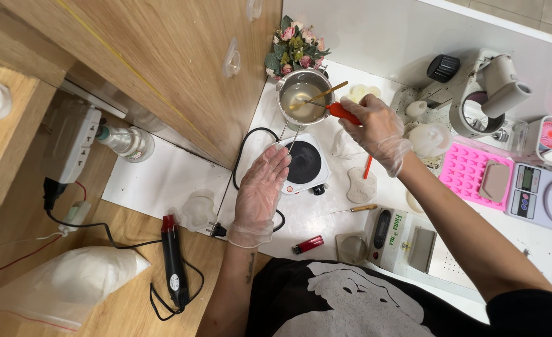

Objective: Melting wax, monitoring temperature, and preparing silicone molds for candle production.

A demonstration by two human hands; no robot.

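Lifting the pot (303, 95) by its red handle, the right hand (376, 128) is clenched tight, holding it above and behind the hotplate (303, 163). Left hand (260, 190) hovers flat, fingers spread, empty. Best kept level, I'd say, so the liquid and stick (326, 95) stay put.

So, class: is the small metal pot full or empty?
Partly full. The metal pot, held by its orange handle in the right hand, contains pale cloudy liquid with a wooden stick resting in it.
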